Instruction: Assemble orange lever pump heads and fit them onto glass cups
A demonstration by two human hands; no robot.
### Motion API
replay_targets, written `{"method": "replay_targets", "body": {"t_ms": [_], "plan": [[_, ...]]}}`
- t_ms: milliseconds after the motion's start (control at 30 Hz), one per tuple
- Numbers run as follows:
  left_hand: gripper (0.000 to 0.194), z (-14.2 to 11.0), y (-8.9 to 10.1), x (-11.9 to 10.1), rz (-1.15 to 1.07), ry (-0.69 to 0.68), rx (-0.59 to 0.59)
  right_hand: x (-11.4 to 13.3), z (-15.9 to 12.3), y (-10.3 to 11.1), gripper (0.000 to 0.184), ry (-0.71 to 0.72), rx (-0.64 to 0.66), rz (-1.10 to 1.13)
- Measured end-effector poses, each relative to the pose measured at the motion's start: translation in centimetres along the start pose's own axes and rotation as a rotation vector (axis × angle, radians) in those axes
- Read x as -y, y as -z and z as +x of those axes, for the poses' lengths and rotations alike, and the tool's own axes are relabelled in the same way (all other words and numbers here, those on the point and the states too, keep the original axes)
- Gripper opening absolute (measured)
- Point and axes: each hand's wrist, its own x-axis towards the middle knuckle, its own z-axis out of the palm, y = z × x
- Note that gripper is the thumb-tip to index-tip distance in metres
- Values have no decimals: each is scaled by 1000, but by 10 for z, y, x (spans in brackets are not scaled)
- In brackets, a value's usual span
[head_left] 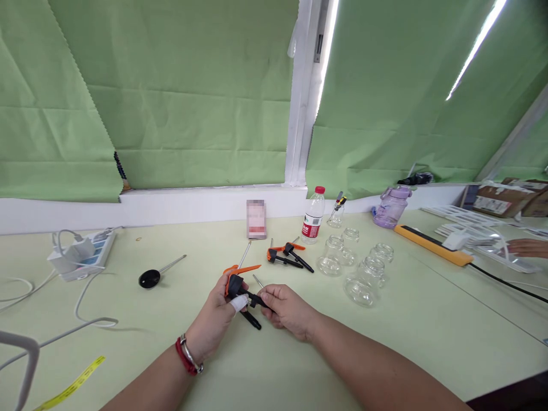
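Observation:
In the head view, my left hand (217,317) is closed around a black-and-orange tool (236,285) with a thin metal rod pointing away. White wrapping covers its thumb. My right hand (287,313) pinches a black arm of the same tool; a short metal rod sticks up beside these fingers. The fingertips partly hide where the pieces meet. Below both hands lies another black handle-like part (252,319). Just beyond them, two similar black-and-orange tools (285,257) rest on the table. A black round dish-like piece (149,278) with a metal rod lies to the left.
Several clear glass jars (359,288) stand right of my hands, one holding screwdrivers (339,202). Behind are a plastic bottle (314,217) and a phone-like box (256,220). Power strips (432,244) and cables lie at both sides. Another person's hand (527,248) shows far right.

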Motion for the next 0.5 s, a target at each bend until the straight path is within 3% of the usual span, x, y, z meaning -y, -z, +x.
{"method": "replay_targets", "body": {"t_ms": [300,433,500], "plan": [[32,-1,-2,-1,-5,-5,-6,-7,2,3,29,144,33,-160],[20,-1,-3,2,7,-11,19,-8,3,5,37,204,64,-178],[28,-2,-3,3,11,-3,33,-8,3,5,41,202,85,-173]]}}
